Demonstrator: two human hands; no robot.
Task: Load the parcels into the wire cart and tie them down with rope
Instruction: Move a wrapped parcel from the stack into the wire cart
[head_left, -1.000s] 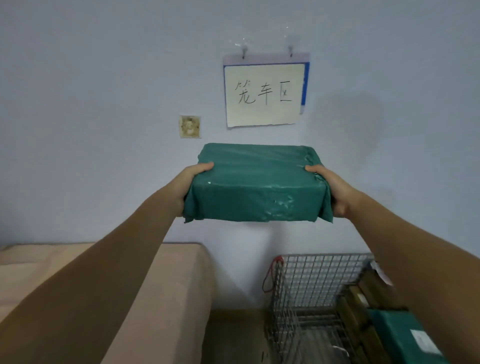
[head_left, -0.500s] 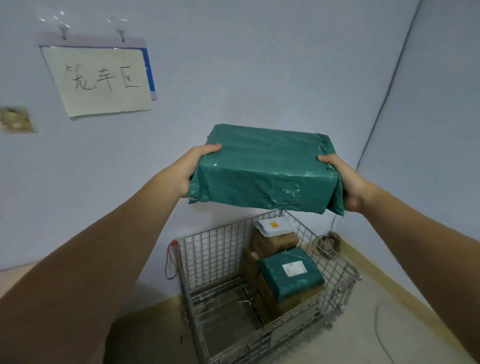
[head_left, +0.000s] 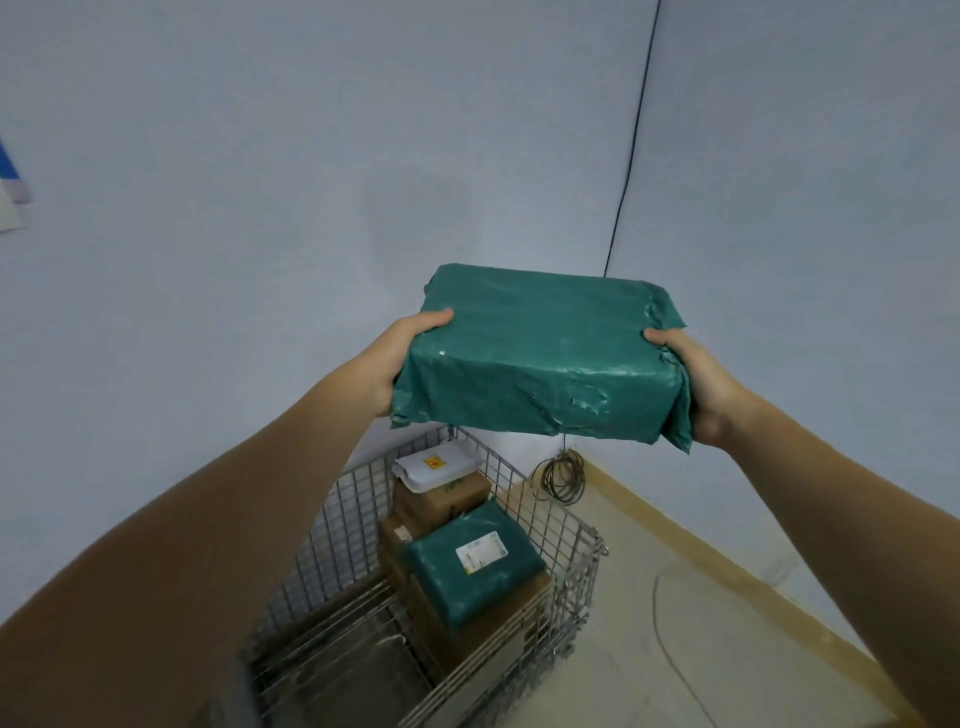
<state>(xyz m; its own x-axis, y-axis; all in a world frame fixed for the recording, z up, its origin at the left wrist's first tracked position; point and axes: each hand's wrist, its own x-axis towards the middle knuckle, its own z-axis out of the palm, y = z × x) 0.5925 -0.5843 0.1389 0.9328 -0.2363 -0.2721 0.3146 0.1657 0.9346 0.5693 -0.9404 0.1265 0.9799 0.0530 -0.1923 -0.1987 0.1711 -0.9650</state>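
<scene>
Parcel, green-wrapped, is held in the air above the cart: left hand and right hand each grip one end, thumbs on top. Inside the cart's right half lie one green parcel with a white label, brown boxes and one white packet. One coil of rope lies on the floor in the corner just beyond the cart.

You face a pale blue wall meeting another at a corner, where a thin black cable runs down. A sign's edge shows far left. Tan baseboard borders the pale floor.
</scene>
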